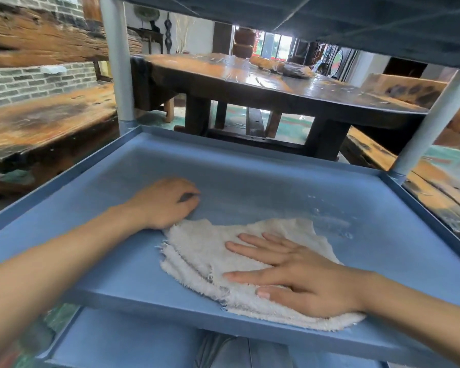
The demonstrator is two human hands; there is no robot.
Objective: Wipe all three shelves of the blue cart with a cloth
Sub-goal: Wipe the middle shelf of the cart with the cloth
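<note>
The blue cart's middle shelf fills the view, with the top shelf's underside overhead and the bottom shelf below. A white terry cloth lies spread on the middle shelf near its front edge. My right hand presses flat on the cloth with its fingers straight and spread. My left hand rests on the shelf at the cloth's far left corner, fingers curled under; whether it pinches the cloth is hidden. Wet streaks show to the right of the cloth.
Grey cart posts stand at the back left and back right. Beyond the cart is a dark wooden table, a wooden bench at left and a plank at right.
</note>
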